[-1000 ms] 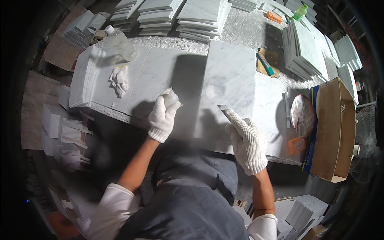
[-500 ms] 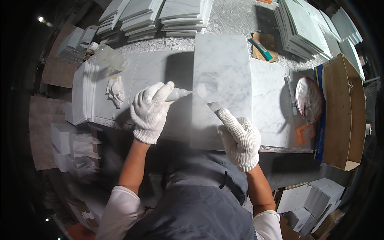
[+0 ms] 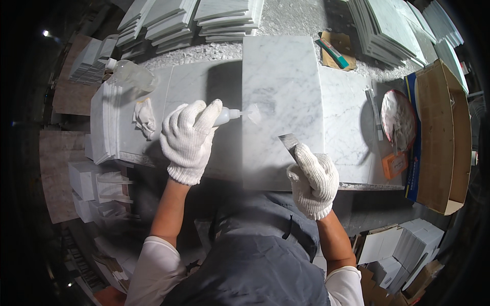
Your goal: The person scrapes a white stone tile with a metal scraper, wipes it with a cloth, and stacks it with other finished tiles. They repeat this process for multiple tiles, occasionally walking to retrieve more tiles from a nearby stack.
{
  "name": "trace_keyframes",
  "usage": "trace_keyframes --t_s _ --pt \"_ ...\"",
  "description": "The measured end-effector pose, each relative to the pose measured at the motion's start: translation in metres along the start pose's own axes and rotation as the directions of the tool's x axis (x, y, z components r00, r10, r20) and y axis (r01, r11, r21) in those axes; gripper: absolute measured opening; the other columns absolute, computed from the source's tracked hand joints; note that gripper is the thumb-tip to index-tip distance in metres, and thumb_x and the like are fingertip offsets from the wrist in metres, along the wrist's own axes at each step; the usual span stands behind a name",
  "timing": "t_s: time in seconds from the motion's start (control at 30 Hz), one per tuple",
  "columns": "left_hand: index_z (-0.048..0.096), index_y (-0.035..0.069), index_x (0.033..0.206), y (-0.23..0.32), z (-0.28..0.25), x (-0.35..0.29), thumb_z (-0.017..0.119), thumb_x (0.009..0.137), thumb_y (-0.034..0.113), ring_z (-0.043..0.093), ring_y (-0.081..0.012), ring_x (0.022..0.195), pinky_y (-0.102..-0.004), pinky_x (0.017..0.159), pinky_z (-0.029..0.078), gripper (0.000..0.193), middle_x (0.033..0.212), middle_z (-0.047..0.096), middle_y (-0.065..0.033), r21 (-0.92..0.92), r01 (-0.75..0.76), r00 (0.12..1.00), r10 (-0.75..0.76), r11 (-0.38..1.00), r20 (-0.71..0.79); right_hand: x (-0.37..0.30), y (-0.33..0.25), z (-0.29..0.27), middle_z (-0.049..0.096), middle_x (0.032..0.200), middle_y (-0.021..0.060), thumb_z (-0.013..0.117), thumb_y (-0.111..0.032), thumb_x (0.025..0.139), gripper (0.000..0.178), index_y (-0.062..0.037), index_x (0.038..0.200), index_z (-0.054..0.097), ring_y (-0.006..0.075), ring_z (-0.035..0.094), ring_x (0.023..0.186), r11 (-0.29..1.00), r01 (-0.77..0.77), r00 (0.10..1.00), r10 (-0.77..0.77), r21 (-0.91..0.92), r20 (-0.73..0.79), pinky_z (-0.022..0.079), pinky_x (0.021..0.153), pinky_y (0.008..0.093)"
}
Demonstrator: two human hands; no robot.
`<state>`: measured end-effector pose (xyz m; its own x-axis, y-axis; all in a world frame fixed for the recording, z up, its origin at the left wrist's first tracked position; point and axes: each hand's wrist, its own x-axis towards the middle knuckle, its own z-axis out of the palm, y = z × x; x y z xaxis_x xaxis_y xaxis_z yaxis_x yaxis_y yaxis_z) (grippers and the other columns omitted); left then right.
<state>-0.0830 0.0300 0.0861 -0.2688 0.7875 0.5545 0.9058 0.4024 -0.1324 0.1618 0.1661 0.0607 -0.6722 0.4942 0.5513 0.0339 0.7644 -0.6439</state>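
Note:
A grey-veined white marble tile lies in the middle of the bench, its near end over the front edge. My left hand, in a white knitted glove, is closed round a small translucent squeeze bottle. The bottle's thin nozzle points right, at a pale wet-looking patch on the tile. In my gloved right hand is a flat metal scraper blade, gripped with the thumb along it. The blade's free end is above the tile's lower right part; whether it touches I cannot tell.
At left stand a clear plastic bottle and a crumpled white glove. A teal-and-grey tube lies on cardboard at the back. On the right are a bag of white paste, an orange box and an open carton. Tile stacks line the back.
My right hand with the scraper blade has moved slightly right, away from the pale patch. My left hand still holds the squeeze bottle at about the same place. The whole view has shifted a little.

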Motion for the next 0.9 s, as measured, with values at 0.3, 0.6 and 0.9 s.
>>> trace_keyframes --t_s 0.3,0.6,0.9 --pt "0.074 0.033 0.12 0.0018 0.0007 0.0051 0.085 0.063 0.013 0.062 -0.0229 0.104 -0.0399 0.097 0.047 0.061 0.111 0.063 0.005 0.06 -0.046 0.997 0.05 0.997 -0.063 -0.0012 0.0018 -0.0005 0.075 0.108 0.0146 0.078 0.002 0.075 0.056 -0.002 0.13 0.067 0.0304 0.065 0.079 1.0 0.002 1.0 -0.002 0.01 0.007 0.053 0.071 0.04" --pt "0.075 0.033 0.116 0.0055 -0.0001 0.0086 0.083 0.067 0.013 0.062 -0.0214 0.102 -0.0389 0.095 0.048 0.053 0.109 0.062 0.0056 0.111 -0.072 0.992 0.082 0.991 -0.096 0.0004 0.0007 -0.0009 0.075 0.111 0.0132 0.078 0.001 0.076 0.056 -0.0021 0.13 0.067 0.0297 0.066 0.08 1.0 -0.008 1.0 0.007 0.021 0.007 0.053 0.072 0.0402" --pt "0.075 0.032 0.115 0.0071 -0.0005 0.0105 0.083 0.068 0.014 0.061 -0.0206 0.103 -0.0384 0.095 0.047 0.051 0.109 0.062 0.0059 0.099 -0.087 0.988 0.098 0.991 -0.116 0.002 0.0003 -0.001 0.074 0.109 0.0141 0.079 0.002 0.075 0.057 -0.0018 0.13 0.067 0.0308 0.066 0.081 1.0 0.016 1.0 -0.016 0.004 -0.004 0.054 0.073 0.0408"
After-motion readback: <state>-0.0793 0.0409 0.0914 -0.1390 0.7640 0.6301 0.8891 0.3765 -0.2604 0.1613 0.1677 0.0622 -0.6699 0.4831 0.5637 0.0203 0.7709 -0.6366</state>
